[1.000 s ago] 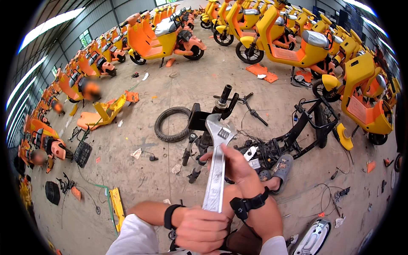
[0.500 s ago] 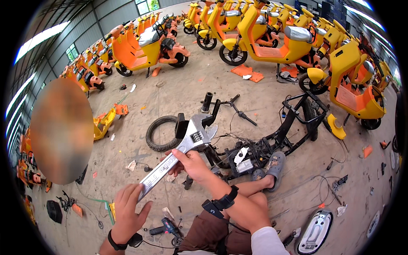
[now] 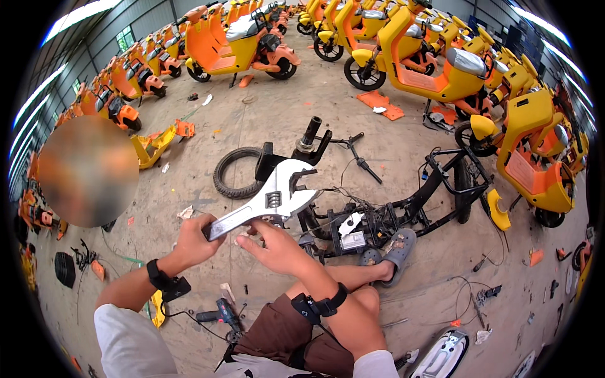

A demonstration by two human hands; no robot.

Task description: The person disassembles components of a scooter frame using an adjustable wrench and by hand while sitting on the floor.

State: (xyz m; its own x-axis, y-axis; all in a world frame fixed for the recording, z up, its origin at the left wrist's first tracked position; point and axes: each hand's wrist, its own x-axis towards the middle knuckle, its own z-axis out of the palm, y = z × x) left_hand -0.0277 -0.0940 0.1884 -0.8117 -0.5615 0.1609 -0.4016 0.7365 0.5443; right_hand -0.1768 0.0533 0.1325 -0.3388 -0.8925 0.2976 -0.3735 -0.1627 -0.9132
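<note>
The adjustable wrench (image 3: 259, 203) is clasped at its handle end by the left hand (image 3: 198, 242); the right hand (image 3: 275, 249), fingers apart, is held just beside the handle, contact unclear.

Pale sleeves (image 3: 129, 343), black wrist straps (image 3: 155, 273) with boxy units (image 3: 176, 289), brown shorts (image 3: 274, 327) at six o'clock, grey clogs (image 3: 399, 255) at four.

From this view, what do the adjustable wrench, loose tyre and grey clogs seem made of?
Adjustable wrench: metal, likely steel; bright silver with reflective highlights.
Loose tyre: rubber, apparently; matte black ring.
Grey clogs: probably moulded foam or plastic; dull, seamless look.
</note>
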